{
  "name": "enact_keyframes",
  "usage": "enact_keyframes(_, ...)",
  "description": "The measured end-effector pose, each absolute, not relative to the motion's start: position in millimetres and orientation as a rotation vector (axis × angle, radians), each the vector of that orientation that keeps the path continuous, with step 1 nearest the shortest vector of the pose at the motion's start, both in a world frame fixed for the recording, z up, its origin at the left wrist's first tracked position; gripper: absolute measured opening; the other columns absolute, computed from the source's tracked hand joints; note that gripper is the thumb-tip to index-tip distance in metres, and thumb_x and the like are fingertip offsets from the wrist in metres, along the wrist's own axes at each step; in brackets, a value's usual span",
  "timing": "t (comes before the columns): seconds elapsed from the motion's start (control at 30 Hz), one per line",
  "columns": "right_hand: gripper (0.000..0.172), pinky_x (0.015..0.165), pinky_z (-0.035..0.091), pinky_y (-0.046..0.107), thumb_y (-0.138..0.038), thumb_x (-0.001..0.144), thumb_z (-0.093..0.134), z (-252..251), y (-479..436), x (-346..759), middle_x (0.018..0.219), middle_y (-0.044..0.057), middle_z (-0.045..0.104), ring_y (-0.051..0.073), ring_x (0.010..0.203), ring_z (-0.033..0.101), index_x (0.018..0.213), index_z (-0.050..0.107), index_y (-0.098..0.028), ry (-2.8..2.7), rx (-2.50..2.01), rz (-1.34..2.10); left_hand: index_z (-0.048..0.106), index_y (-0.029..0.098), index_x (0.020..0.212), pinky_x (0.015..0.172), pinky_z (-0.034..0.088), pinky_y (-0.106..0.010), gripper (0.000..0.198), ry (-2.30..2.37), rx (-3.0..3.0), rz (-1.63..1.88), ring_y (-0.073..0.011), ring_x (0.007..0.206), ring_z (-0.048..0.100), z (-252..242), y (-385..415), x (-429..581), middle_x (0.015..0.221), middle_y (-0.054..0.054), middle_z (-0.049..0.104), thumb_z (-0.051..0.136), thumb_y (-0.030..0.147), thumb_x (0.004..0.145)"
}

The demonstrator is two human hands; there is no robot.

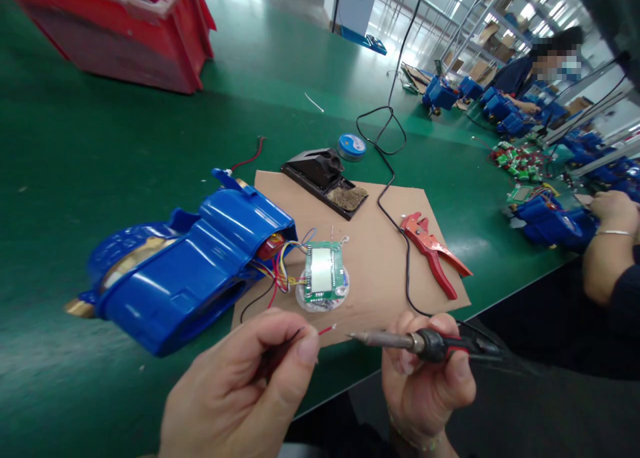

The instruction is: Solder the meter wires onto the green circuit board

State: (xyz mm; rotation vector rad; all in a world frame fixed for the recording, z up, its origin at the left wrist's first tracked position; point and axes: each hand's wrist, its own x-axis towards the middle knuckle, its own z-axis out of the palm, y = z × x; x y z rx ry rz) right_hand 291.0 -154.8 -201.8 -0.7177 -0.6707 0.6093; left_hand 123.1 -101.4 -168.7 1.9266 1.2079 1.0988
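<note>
My left hand (245,385) pinches a thin red wire (327,329), whose bare end points right; a dark strand also shows at the fingertips. My right hand (425,371) is closed around a soldering iron (435,345). Its tip points left, a short gap from the wire end. Just beyond my hands, a green circuit board (325,271) with a pale screen rests on a round, clear-edged piece (320,305). Several coloured wires run from the board into the opening of a blue plastic housing (195,265) with brass fittings, lying on its side at the left.
A cardboard sheet (370,245) carries a black iron stand with sponge (320,178) and red-handled cutters (435,255). Behind are a solder tin (352,147) and a looping black cord (390,118). A red bin (135,38) stands far left. Co-workers sit at right among blue housings (545,221).
</note>
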Motion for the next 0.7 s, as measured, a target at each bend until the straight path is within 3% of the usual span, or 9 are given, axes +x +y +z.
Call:
enact_keyframes(0.13, 0.026, 0.048, 0.036, 0.023, -0.044, 0.094, 0.046, -204.2, -154.5, 289.4, 0.055, -0.006, 0.043, 0.010, 0.046, 0.034, 0.096, 0.064, -0.025, -0.691, -0.738, 0.604, 0.062, 0.029, 0.089, 0.058, 0.050, -0.001, 0.006, 1.144, 1.939, 1.112, -0.0024, 0.055, 0.064, -162.7, -100.9, 122.4, 0.069, 0.013, 0.067, 0.060, 0.027, 0.094)
enact_keyframes(0.7, 0.027, 0.046, 0.033, 0.022, -0.044, 0.094, 0.045, -203.9, -153.1, 288.6, 0.055, -0.006, 0.040, 0.010, 0.046, 0.032, 0.097, 0.065, -0.026, -0.730, -0.778, 0.591, 0.058, 0.028, 0.087, 0.056, 0.048, -0.004, 0.012, 1.120, 1.934, 1.061, -0.0026, 0.056, 0.062, -166.1, -103.3, 122.1, 0.067, 0.013, 0.063, 0.053, 0.024, 0.097)
